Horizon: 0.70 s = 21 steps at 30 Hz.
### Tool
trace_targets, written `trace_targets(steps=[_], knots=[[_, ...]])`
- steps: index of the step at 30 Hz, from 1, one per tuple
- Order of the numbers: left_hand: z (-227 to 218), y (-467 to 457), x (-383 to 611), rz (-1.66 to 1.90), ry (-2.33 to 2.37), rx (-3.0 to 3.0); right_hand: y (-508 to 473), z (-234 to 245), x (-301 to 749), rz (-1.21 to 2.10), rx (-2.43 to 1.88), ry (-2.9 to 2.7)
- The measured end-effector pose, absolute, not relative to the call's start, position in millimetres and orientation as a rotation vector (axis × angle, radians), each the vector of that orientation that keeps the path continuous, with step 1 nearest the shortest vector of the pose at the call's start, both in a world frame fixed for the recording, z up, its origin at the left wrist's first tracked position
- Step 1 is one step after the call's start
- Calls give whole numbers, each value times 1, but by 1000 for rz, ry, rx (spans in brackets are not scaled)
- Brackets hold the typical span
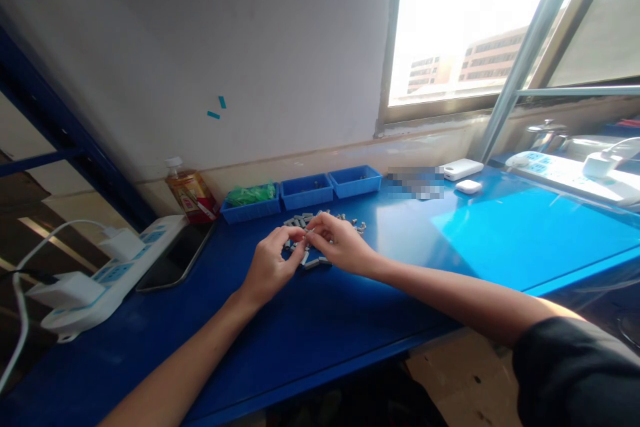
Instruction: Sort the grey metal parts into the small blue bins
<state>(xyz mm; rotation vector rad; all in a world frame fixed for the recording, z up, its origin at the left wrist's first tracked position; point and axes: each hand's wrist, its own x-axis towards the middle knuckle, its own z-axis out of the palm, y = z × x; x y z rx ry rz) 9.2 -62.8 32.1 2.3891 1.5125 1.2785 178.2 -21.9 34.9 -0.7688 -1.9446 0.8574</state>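
My left hand [275, 258] and my right hand [339, 240] meet fingertip to fingertip over the blue table [280, 347]. Both are closed in a pinch around something too small and too covered by the fingers to name. Beneath and around them lies a loose spread of small grey cylindrical pieces [311, 264], partly hidden by the hands. To the right of the fingers are some smaller, pale metallic bits [360, 227].
Three blue bins [306, 199] line the wall, the left one holding green plastic [250, 195]. At left are a bottle [187, 190], a phone [175, 257] and a power strip [120, 273] with chargers. White cases [469, 187] and another power strip [575, 177] lie right.
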Motion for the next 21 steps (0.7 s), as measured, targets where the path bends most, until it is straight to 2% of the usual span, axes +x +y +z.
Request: trace_targets(steps=[6,15,21], knots=[[34,-66,10,1305,1482,2443,-24,42,180,610,-879,-2159],[36,-67,12,1262,1480,2436,-21,36,182,414,-837,-2348],[35,-65,11,1291,1464,2191,-15,37,186,468,-720,-2337]])
